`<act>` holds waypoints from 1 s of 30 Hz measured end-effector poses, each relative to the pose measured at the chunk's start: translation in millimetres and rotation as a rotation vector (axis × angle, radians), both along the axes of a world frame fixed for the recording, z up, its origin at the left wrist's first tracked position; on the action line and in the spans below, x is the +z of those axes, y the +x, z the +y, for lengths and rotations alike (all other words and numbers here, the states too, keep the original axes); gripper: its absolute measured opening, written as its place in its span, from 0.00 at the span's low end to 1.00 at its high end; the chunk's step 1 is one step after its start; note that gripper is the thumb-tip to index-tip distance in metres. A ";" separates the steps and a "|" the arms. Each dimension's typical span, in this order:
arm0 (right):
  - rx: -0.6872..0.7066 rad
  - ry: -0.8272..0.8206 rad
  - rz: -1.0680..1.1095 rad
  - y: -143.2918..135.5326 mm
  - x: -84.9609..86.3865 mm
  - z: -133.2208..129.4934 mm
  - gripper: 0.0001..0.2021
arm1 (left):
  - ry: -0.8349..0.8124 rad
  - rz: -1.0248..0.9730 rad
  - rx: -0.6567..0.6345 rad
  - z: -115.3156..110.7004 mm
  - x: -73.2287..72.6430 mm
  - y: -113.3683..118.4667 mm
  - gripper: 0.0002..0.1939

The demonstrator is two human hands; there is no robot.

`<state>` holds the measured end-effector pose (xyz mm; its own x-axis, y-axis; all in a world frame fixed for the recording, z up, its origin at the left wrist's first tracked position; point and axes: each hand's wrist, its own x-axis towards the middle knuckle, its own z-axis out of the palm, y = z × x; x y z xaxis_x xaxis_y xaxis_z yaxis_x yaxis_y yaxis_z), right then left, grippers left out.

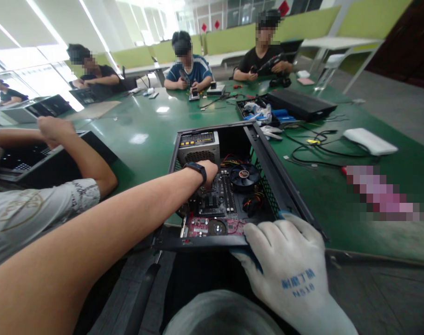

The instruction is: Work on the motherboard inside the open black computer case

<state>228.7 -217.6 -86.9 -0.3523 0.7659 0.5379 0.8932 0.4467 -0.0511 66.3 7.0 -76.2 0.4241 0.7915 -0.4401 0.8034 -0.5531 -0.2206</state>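
Note:
An open black computer case [283,186] lies at the table's near edge, its inside facing up. My left hand [211,173], bare with a black band on the wrist, reaches down into it over the motherboard [226,193]; its fingers are hidden behind the hand. Just beyond that hand sits the power supply [200,153], and to its right a black cooling fan [245,176]. A red circuit card [202,225] runs along the near side. In a white work glove, my right hand [285,260] grips the case's near right rim, thumb outside and fingers over the edge.
Left of me, a co-worker's arm [89,158] leans over another black case [102,151]. To the right lie black cables [299,158], a white box-shaped item [370,141] and a blurred pink item [379,193]. A tray with gloves [257,114] stands beyond. Other people sit across the green table [145,121].

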 end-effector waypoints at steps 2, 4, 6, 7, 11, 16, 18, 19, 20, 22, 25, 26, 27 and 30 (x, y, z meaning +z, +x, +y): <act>0.001 0.003 -0.004 0.1 -0.3 0.0 0.12 | 0.002 0.008 0.010 -1.4 1.6 0.7 0.25; 0.002 0.012 -0.005 0.2 -0.6 0.3 0.13 | -0.003 0.020 0.015 -2.0 2.6 1.3 0.25; 0.006 0.022 0.000 0.4 -0.9 0.7 0.13 | -0.009 0.025 0.010 -1.6 2.5 1.3 0.24; 0.008 0.023 0.002 0.5 -1.0 0.9 0.13 | -0.011 0.023 0.007 -1.1 2.2 1.1 0.24; 0.006 0.018 0.007 0.7 -1.1 0.7 0.13 | -0.007 0.000 0.013 1.2 -0.5 -0.2 0.25; 0.011 0.026 0.015 0.5 -0.5 1.0 0.13 | -0.001 0.001 -0.001 2.8 -3.2 -1.3 0.25; 0.012 0.021 0.013 0.7 -0.4 1.1 0.13 | 0.001 0.002 -0.001 3.1 -3.6 -1.3 0.26; 0.012 0.021 0.012 0.8 -0.4 1.1 0.13 | -0.001 0.001 -0.001 3.3 -3.7 -1.3 0.26; 0.010 0.022 0.012 0.9 -0.4 1.0 0.13 | -0.003 0.000 -0.001 3.4 -3.6 -1.2 0.26; 0.009 0.026 0.012 1.1 -0.7 0.5 0.13 | -0.007 -0.001 0.001 3.3 -3.1 -1.0 0.26; 0.007 0.027 0.011 1.1 -0.8 -0.1 0.13 | -0.009 0.002 0.003 2.7 -1.6 -0.7 0.25; 0.005 0.026 0.011 0.9 -0.9 -0.2 0.13 | -0.009 -0.001 0.005 2.4 -1.0 -0.6 0.25; 0.003 0.024 0.009 0.8 -0.9 -0.2 0.12 | -0.009 -0.005 0.006 2.0 -0.5 -0.5 0.26; -0.002 0.024 0.003 0.1 -0.9 0.1 0.12 | -0.013 -0.010 0.008 0.8 0.2 -0.2 0.26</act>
<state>228.8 -217.5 -87.8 -0.3494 0.7535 0.5569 0.8937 0.4465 -0.0435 66.1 7.8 -76.0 0.4226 0.7888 -0.4463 0.8098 -0.5498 -0.2049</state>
